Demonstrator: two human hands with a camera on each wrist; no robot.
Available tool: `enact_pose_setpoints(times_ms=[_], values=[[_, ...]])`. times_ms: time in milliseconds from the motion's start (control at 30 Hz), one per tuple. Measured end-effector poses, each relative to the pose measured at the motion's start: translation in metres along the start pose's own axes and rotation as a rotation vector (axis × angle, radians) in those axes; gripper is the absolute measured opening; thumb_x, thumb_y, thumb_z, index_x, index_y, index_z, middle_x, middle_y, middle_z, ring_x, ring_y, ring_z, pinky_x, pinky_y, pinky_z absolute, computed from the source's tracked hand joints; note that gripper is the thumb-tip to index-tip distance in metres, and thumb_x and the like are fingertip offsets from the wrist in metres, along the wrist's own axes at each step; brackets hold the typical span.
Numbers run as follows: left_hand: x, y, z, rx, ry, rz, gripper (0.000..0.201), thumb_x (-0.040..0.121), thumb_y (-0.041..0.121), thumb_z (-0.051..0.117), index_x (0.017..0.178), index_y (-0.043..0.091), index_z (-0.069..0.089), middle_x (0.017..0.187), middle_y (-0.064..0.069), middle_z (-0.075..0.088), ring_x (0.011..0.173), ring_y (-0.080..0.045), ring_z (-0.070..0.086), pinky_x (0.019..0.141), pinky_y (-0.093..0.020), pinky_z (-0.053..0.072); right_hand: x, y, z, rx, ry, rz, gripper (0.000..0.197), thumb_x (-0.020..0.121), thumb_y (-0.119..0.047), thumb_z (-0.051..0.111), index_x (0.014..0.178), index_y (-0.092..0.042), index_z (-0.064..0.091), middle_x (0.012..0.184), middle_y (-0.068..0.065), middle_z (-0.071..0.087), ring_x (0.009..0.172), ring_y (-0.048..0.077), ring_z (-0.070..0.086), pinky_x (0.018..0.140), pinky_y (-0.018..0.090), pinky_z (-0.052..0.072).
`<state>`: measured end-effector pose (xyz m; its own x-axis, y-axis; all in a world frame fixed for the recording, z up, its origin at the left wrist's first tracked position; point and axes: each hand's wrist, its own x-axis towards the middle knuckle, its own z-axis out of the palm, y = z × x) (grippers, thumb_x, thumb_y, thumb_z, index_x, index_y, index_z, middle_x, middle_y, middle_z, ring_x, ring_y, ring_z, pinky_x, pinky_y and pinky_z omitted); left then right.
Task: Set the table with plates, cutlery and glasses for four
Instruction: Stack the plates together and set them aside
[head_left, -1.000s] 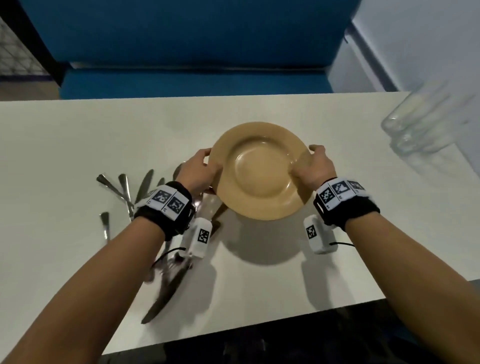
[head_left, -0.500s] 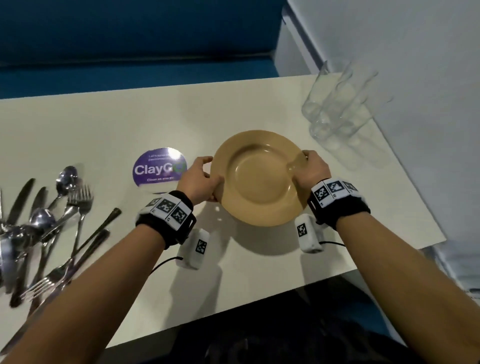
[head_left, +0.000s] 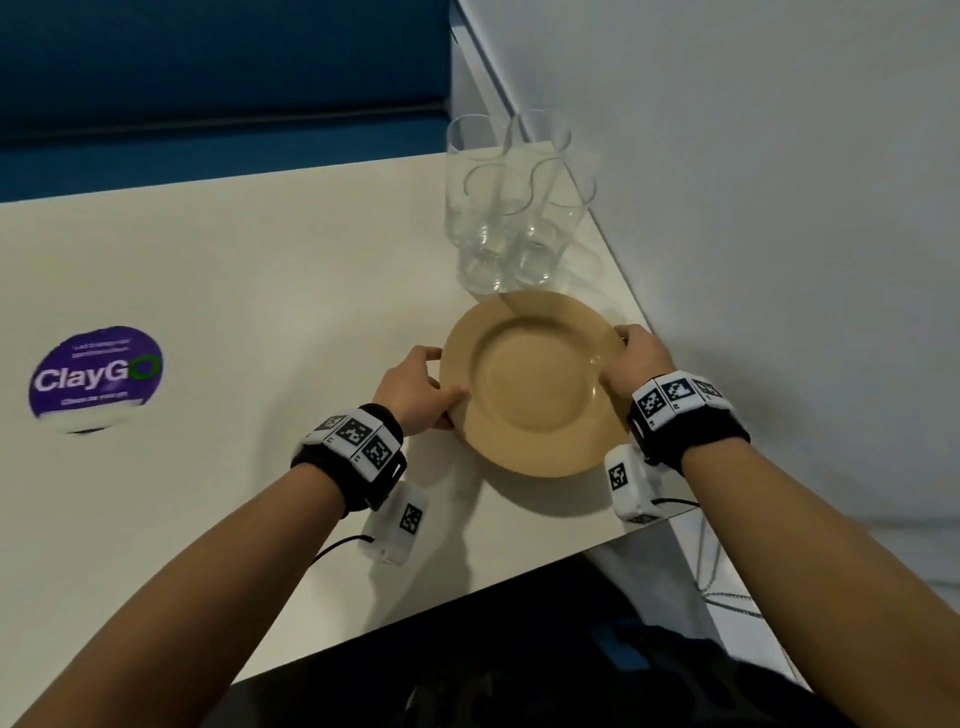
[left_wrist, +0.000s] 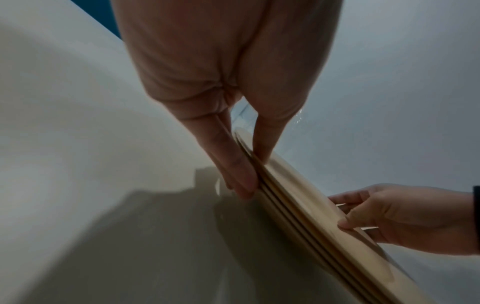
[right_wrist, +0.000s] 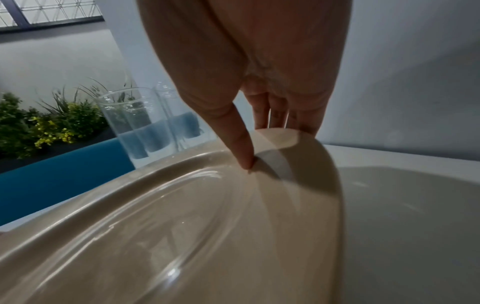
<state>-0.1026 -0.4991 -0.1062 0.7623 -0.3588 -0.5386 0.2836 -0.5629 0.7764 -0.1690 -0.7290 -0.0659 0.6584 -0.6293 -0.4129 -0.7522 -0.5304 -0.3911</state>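
We pinch the plate stack (head_left: 530, 384) at opposite rims — left hand (head_left: 415, 389), right hand (head_left: 636, 361) — stiff, glossy, probably heavy, breakable.

Round purple sticker (head_left: 96, 373) printed "ClayGO" in white and green letters, lying flat on the cream-white desk (head_left: 249, 291) toward its left side. Blue upholstered bench seat (head_left: 208, 93) beyond the desk's far edge, also seen in the right wrist view (right_wrist: 64, 170). Plain pale grey wall (head_left: 753, 182) along the desk's right edge. Green leafy plants with small yellow flowers (right_wrist: 44, 125) behind the bench. White lattice window (right_wrist: 52, 10) above the plants.
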Motion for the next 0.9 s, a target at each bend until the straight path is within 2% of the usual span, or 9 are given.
enact_pose_setpoints(times_ms=[200, 267, 333, 500, 667, 733, 833, 900], values=[[0.007, 0.005, 0.021, 0.048, 0.019, -0.029, 0.058, 0.085, 0.019, 0.068, 0.136, 0.014, 0.04, 0.095, -0.011, 0.067, 0.067, -0.018, 0.066, 0.049, -0.019, 0.056, 0.012, 0.03, -0.007, 0.065, -0.042, -0.004, 0.056, 0.083, -0.007, 0.058, 0.136, -0.013, 0.044, 0.133, 0.01, 0.054, 0.12, 0.028, 0.053, 0.098, 0.034, 0.043], [0.009, 0.007, 0.021, 0.056, 0.057, -0.038, 0.056, 0.085, 0.021, 0.069, 0.135, 0.014, 0.043, 0.092, -0.005, 0.064, 0.068, -0.016, 0.065, 0.051, -0.019, 0.055, 0.016, 0.035, -0.007, 0.064, -0.022, -0.007, 0.06, 0.079, -0.008, 0.062, 0.136, -0.016, 0.045, 0.133, 0.008, 0.055, 0.119, 0.027, 0.054, 0.097, 0.034, 0.045], [0.012, 0.01, 0.02, 0.068, 0.099, -0.036, 0.055, 0.085, 0.022, 0.068, 0.135, 0.014, 0.046, 0.095, -0.004, 0.062, 0.068, -0.014, 0.064, 0.052, -0.02, 0.055, 0.019, 0.037, -0.007, 0.061, -0.006, 0.005, 0.064, 0.075, -0.008, 0.065, 0.136, -0.018, 0.046, 0.131, 0.008, 0.057, 0.117, 0.026, 0.056, 0.095, 0.033, 0.047], [0.018, 0.016, 0.018, 0.083, 0.124, -0.025, 0.053, 0.084, 0.015, 0.07, 0.133, 0.014, 0.05, 0.1, -0.008, 0.06, 0.072, -0.022, 0.065, 0.049, -0.022, 0.057, 0.023, 0.038, -0.005, 0.029, 0.037, 0.004, 0.055, 0.071, -0.01, 0.07, 0.124, -0.018, 0.061, 0.112, 0.009, 0.068, 0.1, 0.028, 0.065, 0.079, 0.026, 0.049], [0.025, 0.021, 0.014, 0.083, 0.145, -0.017, 0.053, 0.083, 0.014, 0.071, 0.132, 0.014, 0.052, 0.1, -0.007, 0.061, 0.073, -0.022, 0.066, 0.05, -0.023, 0.058, 0.025, 0.033, -0.005, 0.055, 0.081, -0.017, 0.039, 0.071, -0.009, 0.071, 0.11, -0.01, 0.068, 0.099, 0.012, 0.071, 0.093, 0.03, 0.066, 0.075, 0.027, 0.049], [0.026, 0.021, 0.014, 0.074, 0.152, -0.016, 0.053, 0.082, 0.013, 0.07, 0.132, 0.014, 0.052, 0.094, -0.004, 0.062, 0.071, -0.019, 0.065, 0.052, -0.023, 0.058, 0.024, 0.032, -0.004, 0.049, 0.088, -0.019, 0.034, 0.07, -0.009, 0.07, 0.104, -0.007, 0.069, 0.096, 0.014, 0.071, 0.091, 0.032, 0.066, 0.076, 0.031, 0.053], [0.026, 0.02, 0.014, 0.049, 0.145, -0.014, 0.055, 0.081, 0.01, 0.07, 0.134, 0.015, 0.052, 0.092, -0.003, 0.064, 0.075, -0.019, 0.065, 0.06, -0.026, 0.057, 0.022, 0.031, -0.002, 0.021, 0.097, -0.029, 0.033, 0.07, -0.011, 0.068, 0.102, -0.005, 0.068, 0.094, 0.015, 0.07, 0.091, 0.034, 0.066, 0.077, 0.037, 0.055], [0.025, 0.019, 0.014, 0.046, 0.136, -0.011, 0.058, 0.081, 0.008, 0.07, 0.135, 0.016, 0.05, 0.09, -0.001, 0.064, 0.075, -0.017, 0.065, 0.059, -0.025, 0.056, 0.021, 0.032, -0.001, 0.012, 0.107, -0.031, 0.036, 0.071, -0.012, 0.067, 0.106, -0.006, 0.066, 0.097, 0.013, 0.07, 0.093, 0.034, 0.065, 0.079, 0.037, 0.054]])
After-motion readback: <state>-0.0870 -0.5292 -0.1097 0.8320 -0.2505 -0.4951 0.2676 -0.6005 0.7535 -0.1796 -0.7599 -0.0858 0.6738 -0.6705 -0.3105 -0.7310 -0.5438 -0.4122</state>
